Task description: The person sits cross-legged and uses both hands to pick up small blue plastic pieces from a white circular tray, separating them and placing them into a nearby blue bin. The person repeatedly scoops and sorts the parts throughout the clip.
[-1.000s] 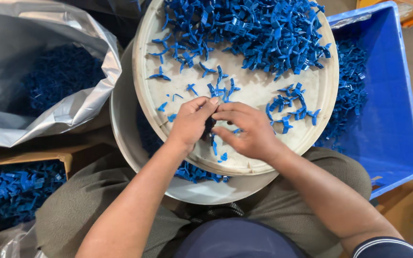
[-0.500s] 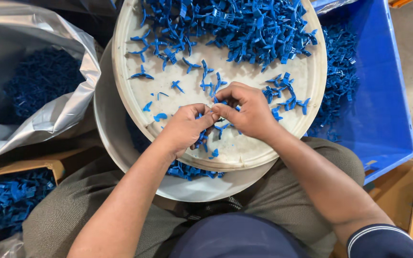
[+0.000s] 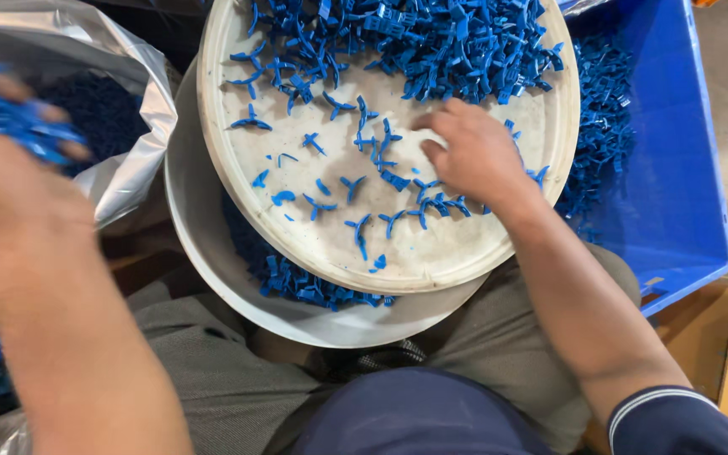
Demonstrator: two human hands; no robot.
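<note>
Blue plastic bits [image 3: 398, 38] lie in a big heap on the far side of the round white tray [image 3: 297, 227] on my lap, and more lie scattered alone on the bare part near me. They look small, light and hard, with little wings and a thin stem, so I judge they will not bend or break in my fingers. They may hook on each other in the heap, and a loose one could slip away, so I think the best hold is a pinch on the stem or across the wings. My right hand [image 3: 475, 156] rests on the tray just beside the heap, palm down, fingers bent and a little spread, touching the loose bits under it; I cannot tell if it has hold of one. My left hand [image 3: 23, 126] is up over the shiny silver bag [image 3: 141, 109] at the left and is very blurred. It seems to be closed around a bunch of the blue bits. Under the tray sits a grey bowl [image 3: 204, 253] with more of them, and a blue bin [image 3: 676, 168] stands to the right.
</note>
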